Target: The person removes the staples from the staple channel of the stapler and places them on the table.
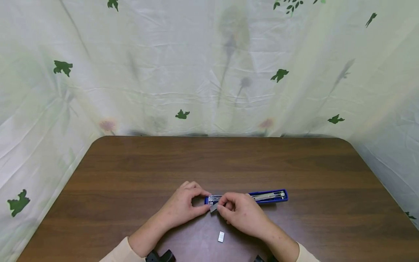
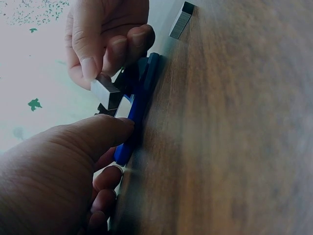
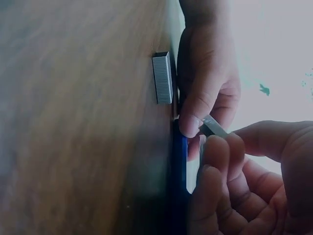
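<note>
A blue stapler lies on the table with its inner metal parts showing from above. My left hand pinches its left end between thumb and fingers; in the left wrist view the thumb presses the blue side. Between the thumb and fingers of my right hand is a short strip of staples, held tilted just above the stapler's left part. The right wrist view shows this strip close to the left thumb. My right hand hides the middle of the stapler from above.
Another strip of staples lies on the brown table, nearer to me than the stapler. Behind the table hangs a pale curtain with leaf patterns. Black devices sit at both wrists.
</note>
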`<act>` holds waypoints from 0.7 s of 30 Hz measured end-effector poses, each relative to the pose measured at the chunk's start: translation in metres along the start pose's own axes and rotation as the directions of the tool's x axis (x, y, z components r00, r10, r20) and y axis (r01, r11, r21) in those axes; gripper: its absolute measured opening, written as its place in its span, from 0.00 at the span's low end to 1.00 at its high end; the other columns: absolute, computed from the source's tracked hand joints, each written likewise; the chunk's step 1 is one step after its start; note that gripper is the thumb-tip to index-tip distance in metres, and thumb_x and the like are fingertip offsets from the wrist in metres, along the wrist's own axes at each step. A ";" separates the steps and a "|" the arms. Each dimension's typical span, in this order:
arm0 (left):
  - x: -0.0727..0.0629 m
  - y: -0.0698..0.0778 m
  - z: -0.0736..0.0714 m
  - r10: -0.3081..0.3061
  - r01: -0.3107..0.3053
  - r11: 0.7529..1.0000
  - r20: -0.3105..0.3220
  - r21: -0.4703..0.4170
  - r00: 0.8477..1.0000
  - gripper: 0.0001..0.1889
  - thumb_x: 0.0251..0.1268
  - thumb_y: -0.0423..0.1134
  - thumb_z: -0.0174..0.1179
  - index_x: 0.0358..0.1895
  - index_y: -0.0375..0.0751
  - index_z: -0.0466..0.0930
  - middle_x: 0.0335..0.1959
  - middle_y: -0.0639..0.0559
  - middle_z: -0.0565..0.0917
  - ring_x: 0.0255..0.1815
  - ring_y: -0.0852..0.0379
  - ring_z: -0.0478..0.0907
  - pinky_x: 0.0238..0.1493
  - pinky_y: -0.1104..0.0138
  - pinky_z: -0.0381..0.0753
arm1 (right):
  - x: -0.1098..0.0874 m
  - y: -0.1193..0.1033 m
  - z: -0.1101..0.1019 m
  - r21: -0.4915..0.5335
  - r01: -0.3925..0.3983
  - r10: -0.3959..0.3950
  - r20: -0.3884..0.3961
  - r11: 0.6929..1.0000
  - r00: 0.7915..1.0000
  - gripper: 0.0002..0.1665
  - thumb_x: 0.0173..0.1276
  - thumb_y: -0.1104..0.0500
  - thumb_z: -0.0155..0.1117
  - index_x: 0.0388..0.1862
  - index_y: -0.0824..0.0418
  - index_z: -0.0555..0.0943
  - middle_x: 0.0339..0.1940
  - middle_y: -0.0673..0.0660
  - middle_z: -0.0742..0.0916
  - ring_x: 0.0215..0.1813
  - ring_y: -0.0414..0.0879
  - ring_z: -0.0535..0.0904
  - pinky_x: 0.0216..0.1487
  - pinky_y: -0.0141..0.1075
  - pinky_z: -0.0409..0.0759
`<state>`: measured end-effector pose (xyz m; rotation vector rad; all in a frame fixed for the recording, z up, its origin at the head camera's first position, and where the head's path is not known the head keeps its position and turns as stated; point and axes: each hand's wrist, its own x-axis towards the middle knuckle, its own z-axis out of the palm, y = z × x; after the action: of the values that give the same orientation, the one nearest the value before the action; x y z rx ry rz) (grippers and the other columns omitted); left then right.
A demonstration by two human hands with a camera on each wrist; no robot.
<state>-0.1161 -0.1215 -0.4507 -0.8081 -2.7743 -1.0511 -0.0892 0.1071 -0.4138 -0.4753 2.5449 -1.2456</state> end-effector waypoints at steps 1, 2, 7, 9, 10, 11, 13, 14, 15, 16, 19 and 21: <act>0.000 0.000 0.000 0.003 -0.003 1.000 -0.001 0.001 1.000 0.13 0.57 0.46 0.76 0.45 0.55 0.89 0.38 0.65 0.82 0.42 0.65 0.72 0.44 0.70 0.75 | 0.000 0.000 0.001 -0.001 0.002 -0.002 0.005 1.000 1.000 0.05 0.71 0.56 0.68 0.32 0.50 0.84 0.16 0.41 0.80 0.17 0.35 0.73 0.19 0.28 0.67; 0.000 0.000 0.000 0.005 -0.004 1.000 -0.003 0.002 1.000 0.13 0.57 0.47 0.76 0.45 0.55 0.89 0.38 0.65 0.82 0.42 0.65 0.72 0.44 0.70 0.75 | 0.000 0.001 0.001 -0.007 0.008 -0.008 0.009 1.000 1.000 0.05 0.71 0.56 0.68 0.32 0.50 0.84 0.16 0.41 0.80 0.17 0.34 0.73 0.20 0.28 0.67; 0.000 0.000 0.000 0.014 -0.014 1.000 -0.008 0.002 1.000 0.13 0.57 0.47 0.76 0.45 0.55 0.89 0.38 0.64 0.82 0.41 0.65 0.72 0.44 0.69 0.74 | -0.001 0.001 0.003 -0.029 0.033 -0.033 0.009 0.999 0.999 0.06 0.70 0.55 0.68 0.31 0.49 0.84 0.15 0.40 0.80 0.17 0.34 0.73 0.21 0.29 0.67; 0.001 0.000 0.000 0.016 -0.016 1.000 -0.011 0.001 1.000 0.13 0.57 0.47 0.76 0.45 0.54 0.89 0.38 0.63 0.82 0.41 0.65 0.72 0.43 0.69 0.74 | -0.001 0.001 0.002 -0.033 0.037 -0.037 0.003 0.999 0.999 0.06 0.70 0.55 0.68 0.31 0.49 0.84 0.15 0.40 0.80 0.18 0.34 0.73 0.21 0.29 0.67; 0.001 0.000 0.000 0.019 -0.019 1.000 -0.012 0.002 1.000 0.13 0.57 0.47 0.76 0.45 0.54 0.89 0.38 0.63 0.83 0.41 0.64 0.72 0.43 0.69 0.74 | -0.001 0.001 0.002 -0.035 0.038 -0.038 0.000 0.999 0.999 0.06 0.70 0.55 0.68 0.31 0.49 0.84 0.15 0.40 0.80 0.18 0.34 0.74 0.21 0.29 0.67; 0.001 0.000 0.000 0.020 -0.020 1.000 -0.013 0.002 1.000 0.13 0.57 0.47 0.76 0.45 0.54 0.89 0.38 0.63 0.83 0.41 0.64 0.72 0.43 0.69 0.74 | -0.001 0.001 0.002 -0.036 0.040 -0.040 -0.001 0.999 0.999 0.06 0.70 0.55 0.68 0.31 0.49 0.84 0.15 0.40 0.80 0.18 0.34 0.74 0.21 0.29 0.67; 0.000 0.000 0.000 0.023 -0.023 1.000 -0.014 0.005 1.000 0.13 0.57 0.47 0.76 0.46 0.54 0.89 0.38 0.63 0.83 0.41 0.64 0.72 0.44 0.69 0.74 | -0.001 0.001 0.002 -0.042 0.041 -0.041 0.000 0.998 0.999 0.06 0.70 0.55 0.68 0.31 0.49 0.84 0.15 0.40 0.80 0.18 0.34 0.74 0.22 0.29 0.67; 0.000 0.000 0.000 0.024 -0.023 1.000 -0.015 0.007 1.000 0.14 0.57 0.47 0.76 0.46 0.54 0.89 0.38 0.63 0.83 0.41 0.64 0.72 0.44 0.69 0.75 | -0.001 0.001 0.002 -0.046 0.041 -0.041 0.002 0.998 0.999 0.06 0.70 0.55 0.68 0.31 0.49 0.84 0.16 0.40 0.80 0.18 0.34 0.74 0.22 0.29 0.68; 0.000 0.001 0.000 0.025 -0.025 1.000 -0.015 0.010 1.000 0.14 0.57 0.47 0.76 0.46 0.54 0.89 0.38 0.63 0.83 0.41 0.64 0.72 0.44 0.69 0.75 | -0.001 0.001 0.002 -0.053 0.043 -0.043 0.003 0.998 0.999 0.06 0.70 0.55 0.68 0.30 0.48 0.83 0.15 0.40 0.80 0.18 0.34 0.74 0.22 0.29 0.68; 0.000 0.001 0.000 0.027 -0.026 1.000 -0.015 0.012 1.000 0.14 0.57 0.47 0.76 0.46 0.54 0.89 0.39 0.63 0.83 0.41 0.64 0.72 0.44 0.69 0.75 | -0.001 0.001 0.002 -0.060 0.043 -0.043 0.006 0.997 0.999 0.06 0.69 0.56 0.68 0.30 0.48 0.83 0.15 0.40 0.80 0.18 0.34 0.74 0.22 0.29 0.67; 0.000 0.001 0.000 0.028 -0.028 0.999 -0.016 0.016 0.999 0.14 0.57 0.47 0.76 0.46 0.54 0.89 0.39 0.63 0.83 0.42 0.64 0.72 0.45 0.68 0.75 | -0.001 0.002 0.002 -0.085 0.047 -0.046 0.018 0.995 0.999 0.07 0.68 0.57 0.68 0.29 0.47 0.83 0.14 0.39 0.79 0.17 0.33 0.73 0.22 0.29 0.67; 0.000 0.000 0.000 0.027 -0.027 1.000 -0.014 0.017 1.000 0.14 0.57 0.47 0.76 0.46 0.54 0.89 0.39 0.63 0.83 0.42 0.64 0.72 0.45 0.68 0.75 | -0.001 0.003 0.002 -0.102 0.053 -0.050 0.028 0.993 0.998 0.07 0.67 0.57 0.69 0.29 0.47 0.83 0.13 0.39 0.78 0.17 0.33 0.73 0.21 0.29 0.67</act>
<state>-0.1160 -0.1208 -0.4507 -0.8301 -2.7483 -1.0243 -0.0880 0.1079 -0.4173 -0.5790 2.6002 -1.1219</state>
